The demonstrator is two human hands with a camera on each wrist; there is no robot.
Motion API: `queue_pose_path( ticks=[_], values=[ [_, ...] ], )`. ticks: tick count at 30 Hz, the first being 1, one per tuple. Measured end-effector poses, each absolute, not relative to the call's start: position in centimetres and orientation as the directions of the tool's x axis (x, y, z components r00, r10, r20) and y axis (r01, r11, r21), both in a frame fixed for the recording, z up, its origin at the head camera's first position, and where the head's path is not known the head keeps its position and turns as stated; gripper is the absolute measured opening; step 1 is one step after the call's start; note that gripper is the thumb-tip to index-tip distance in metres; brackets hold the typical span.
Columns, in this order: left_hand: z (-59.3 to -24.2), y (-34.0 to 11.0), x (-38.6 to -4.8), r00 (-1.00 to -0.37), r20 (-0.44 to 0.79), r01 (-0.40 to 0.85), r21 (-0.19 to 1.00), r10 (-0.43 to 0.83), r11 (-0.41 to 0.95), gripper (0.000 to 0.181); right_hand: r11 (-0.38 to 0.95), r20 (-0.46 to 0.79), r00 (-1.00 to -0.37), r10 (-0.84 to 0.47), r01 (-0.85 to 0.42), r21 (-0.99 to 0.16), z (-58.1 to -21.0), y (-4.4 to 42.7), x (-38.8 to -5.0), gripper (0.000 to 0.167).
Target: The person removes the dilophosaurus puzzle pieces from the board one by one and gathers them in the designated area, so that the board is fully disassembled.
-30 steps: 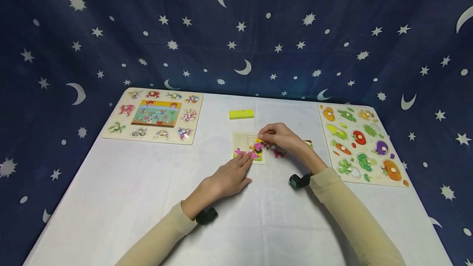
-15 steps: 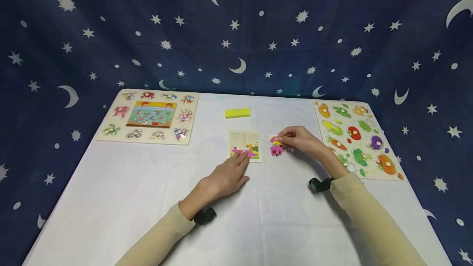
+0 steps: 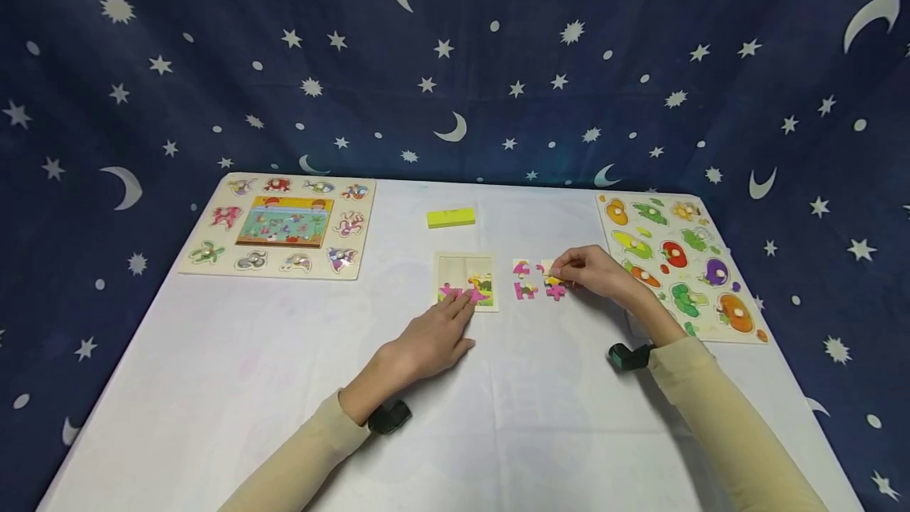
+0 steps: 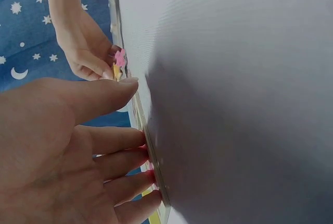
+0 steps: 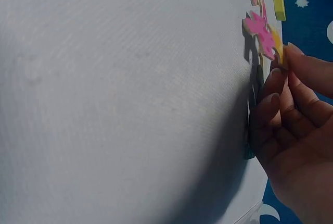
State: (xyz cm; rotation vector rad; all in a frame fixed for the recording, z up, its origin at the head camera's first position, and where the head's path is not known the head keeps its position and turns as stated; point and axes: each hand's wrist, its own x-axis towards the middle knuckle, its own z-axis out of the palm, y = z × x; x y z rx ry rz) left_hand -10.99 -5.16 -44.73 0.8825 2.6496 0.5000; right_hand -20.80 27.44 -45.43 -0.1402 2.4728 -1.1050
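A small square wooden puzzle tray (image 3: 451, 263) lies mid-table, with pink, green and yellow pieces fitted along its lower part and right side. My left hand (image 3: 430, 342) rests with straight fingers on the tray's near edge, covering part of the pink pieces. To the right of the tray, my right hand (image 3: 596, 273) pinches a pink and yellow jigsaw piece (image 5: 263, 34) between thumb and fingers, held tilted just over the table. Beside it lie loose jigsaw pieces (image 3: 526, 291), pink with bits of green and yellow. The fingertips partly hide another piece behind the held one.
Behind the tray stands a yellow block (image 3: 451, 217). A sea-animal peg board (image 3: 190, 265) lies at the back left. At the right lies a vegetable peg board (image 3: 657, 263), close to my right hand. A dark blue starry cloth (image 3: 455, 62) hangs behind the white table (image 3: 284, 354).
My right hand has moved right, from above the tray to the loose pieces, carrying the jigsaw piece. More loose pieces have come into sight. My left hand has stayed on the tray.
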Motion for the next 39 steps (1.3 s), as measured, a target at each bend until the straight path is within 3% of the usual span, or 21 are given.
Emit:
queue_pose_path(
  ticks=[15,28,39],
  values=[
    [-44.6,-5.3,-10.9,-0.764,-0.153,0.527,0.411,0.627,0.744,0.062,0.737,-0.316,-0.919,-0.235,0.044,-0.675,-45.5,26.7,-20.8,0.021],
    [-44.8,-5.2,-10.9,-0.763,-0.162,0.526,0.408,0.626,0.746,0.062,0.718,-0.238,-0.945,-0.226,0.004,-0.696,-45.7,26.3,-20.4,0.016],
    [-45.1,-5.4,-10.8,-0.756,-0.139,0.535,0.433,0.640,0.726,0.062,0.683,-0.139,-0.937,-0.321,-0.127,-0.720,-45.6,21.3,-20.4,0.013]
  ],
)
